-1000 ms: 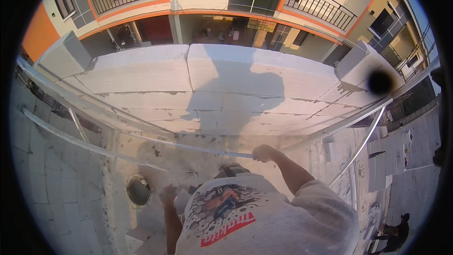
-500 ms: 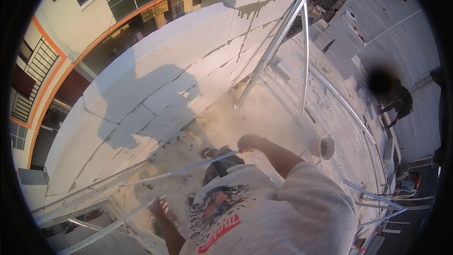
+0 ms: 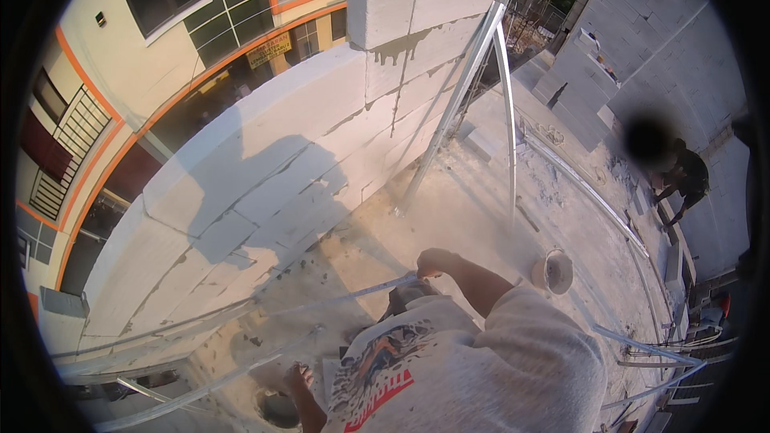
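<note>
My right hand (image 3: pixel 434 263) is closed around the near end of a thin, light-grey metal bar (image 3: pixel 361 293), in front of my body. From this hand the bar slants left toward the foot of the block wall (image 3: pixel 265 192). Lower and to the left, my left hand (image 3: pixel 301 377) has its fingers loosely curled and apart, with nothing visible in them. It is beside a round bucket (image 3: pixel 278 407), partly hidden by my forearm. A second metal bar (image 3: pixel 216 381) runs diagonally past it, apart from the fingers.
Metal posts (image 3: pixel 461 96) lean by the wall on the right. A dusty bucket (image 3: pixel 553 271) stands on the floor to my right. Long metal profiles (image 3: pixel 589 184) lie farther off, and another person (image 3: pixel 686 180) bends near the far wall. Bent metal pieces (image 3: pixel 650 345) sit at lower right.
My left hand has moved right and down, away from the lower metal bar. My right hand, still on its bar, has shifted slightly right and down. The view has tilted up slightly.
</note>
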